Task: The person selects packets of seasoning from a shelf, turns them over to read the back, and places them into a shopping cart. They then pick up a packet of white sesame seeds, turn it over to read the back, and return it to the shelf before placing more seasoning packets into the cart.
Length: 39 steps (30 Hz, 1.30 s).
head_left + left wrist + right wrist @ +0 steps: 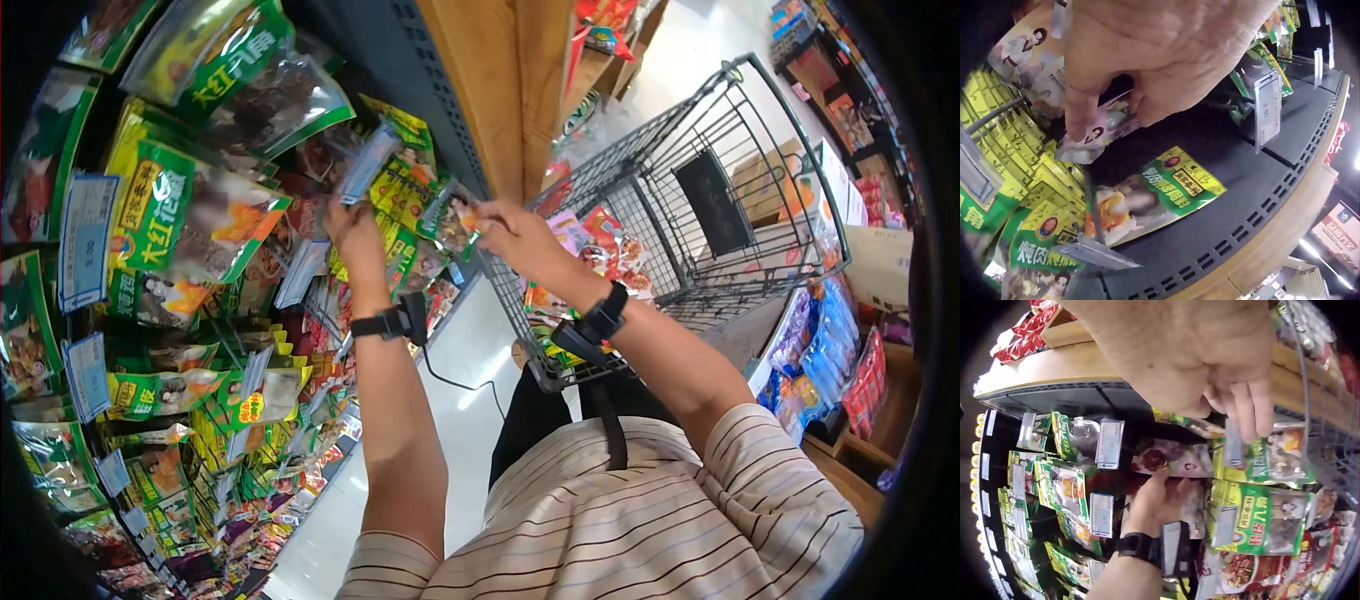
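In the left wrist view, my left hand [1160,59] pinches a pinkish-white snack packet [1110,128] by thumb and finger at a shelf hook. The head view has the same left hand [355,240] among hanging packets, right below a price tag [368,165]. My right hand [525,245] is at the end of a green packet [450,222] with a figure printed on it. Its fingers point down in the right wrist view, the right hand [1204,362] overlapping a price tag [1233,450] and a yellow-green packet [1279,456]. A green-and-yellow packet [1160,194] lies flat on the dark shelf.
A wire shopping cart [690,270] holding packets stands to the right, close to my right forearm. Hooks with many hanging packets [190,215] and price tags [88,240] fill the left. A wooden shelf edge [500,100] runs ahead, and a boxed display [820,350] lies beyond the cart.
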Each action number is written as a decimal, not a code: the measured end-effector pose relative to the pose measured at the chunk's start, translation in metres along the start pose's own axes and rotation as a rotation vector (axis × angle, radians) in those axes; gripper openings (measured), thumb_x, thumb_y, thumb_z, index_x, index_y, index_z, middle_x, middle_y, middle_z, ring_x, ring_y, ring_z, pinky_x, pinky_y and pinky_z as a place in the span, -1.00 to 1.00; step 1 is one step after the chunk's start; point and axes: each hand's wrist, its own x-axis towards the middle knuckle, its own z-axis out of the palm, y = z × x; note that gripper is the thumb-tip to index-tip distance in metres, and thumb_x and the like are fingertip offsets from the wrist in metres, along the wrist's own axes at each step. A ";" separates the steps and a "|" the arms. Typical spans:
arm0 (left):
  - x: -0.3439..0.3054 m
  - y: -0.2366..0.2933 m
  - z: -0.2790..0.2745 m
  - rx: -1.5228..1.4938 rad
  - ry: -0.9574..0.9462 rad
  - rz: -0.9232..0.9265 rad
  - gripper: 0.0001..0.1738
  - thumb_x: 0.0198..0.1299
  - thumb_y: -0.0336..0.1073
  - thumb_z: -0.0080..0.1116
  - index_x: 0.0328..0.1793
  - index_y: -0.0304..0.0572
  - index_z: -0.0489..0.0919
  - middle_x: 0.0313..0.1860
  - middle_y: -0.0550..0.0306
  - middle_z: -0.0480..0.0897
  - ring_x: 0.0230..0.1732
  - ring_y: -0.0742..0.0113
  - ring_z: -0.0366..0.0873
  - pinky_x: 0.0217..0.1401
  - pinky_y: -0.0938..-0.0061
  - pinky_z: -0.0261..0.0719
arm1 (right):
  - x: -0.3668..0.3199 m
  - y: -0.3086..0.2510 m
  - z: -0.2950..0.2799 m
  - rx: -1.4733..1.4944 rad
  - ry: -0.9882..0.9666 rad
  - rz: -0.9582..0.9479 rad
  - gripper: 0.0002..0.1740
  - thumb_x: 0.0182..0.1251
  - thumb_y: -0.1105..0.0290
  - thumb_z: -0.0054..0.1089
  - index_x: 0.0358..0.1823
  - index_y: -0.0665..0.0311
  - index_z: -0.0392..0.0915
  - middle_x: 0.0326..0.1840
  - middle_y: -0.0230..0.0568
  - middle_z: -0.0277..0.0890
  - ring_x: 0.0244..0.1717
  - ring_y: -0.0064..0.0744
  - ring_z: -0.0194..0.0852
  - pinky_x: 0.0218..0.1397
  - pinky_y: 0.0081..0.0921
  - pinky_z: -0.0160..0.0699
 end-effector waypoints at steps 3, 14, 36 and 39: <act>0.028 -0.033 0.000 -0.032 -0.086 -0.062 -0.53 0.23 -0.30 0.26 0.25 -0.29 0.51 0.12 -0.23 0.57 0.12 -0.13 0.53 0.21 0.18 0.45 | -0.041 0.030 -0.043 0.121 -0.064 0.291 -0.69 0.44 0.31 0.05 0.05 0.40 0.50 -0.33 -0.23 0.57 -0.23 -0.48 0.61 -0.24 -0.45 0.55; 0.033 0.009 -0.009 -0.647 0.054 -0.183 -0.50 0.17 -0.48 0.29 0.26 -0.34 0.49 0.14 -0.02 0.62 0.02 0.10 0.63 -0.04 0.19 0.74 | -0.103 0.047 -0.116 0.179 -0.001 0.636 -0.73 0.49 0.35 -0.02 0.08 0.36 0.43 -0.11 -0.16 0.62 -0.24 -0.45 0.67 -0.17 -0.47 0.68; 0.070 -0.033 -0.004 -0.632 0.049 -0.129 -0.67 0.38 -0.26 0.16 0.14 -0.37 0.55 0.05 -0.01 0.65 -0.06 0.21 0.64 -0.12 0.30 0.67 | -0.140 0.084 -0.139 0.246 -0.075 0.826 -0.74 0.50 0.38 -0.07 0.08 0.37 0.42 -0.10 -0.08 0.61 -0.24 -0.32 0.73 -0.22 -0.44 0.75; 0.072 -0.034 -0.004 -0.660 0.102 -0.051 -0.60 0.41 -0.20 0.15 0.21 -0.36 0.51 0.07 0.01 0.63 -0.05 0.28 0.62 -0.18 0.38 0.63 | -0.141 0.083 -0.138 0.231 -0.086 0.842 -0.73 0.50 0.38 -0.08 0.10 0.36 0.42 -0.10 -0.11 0.62 -0.23 -0.33 0.73 -0.21 -0.45 0.75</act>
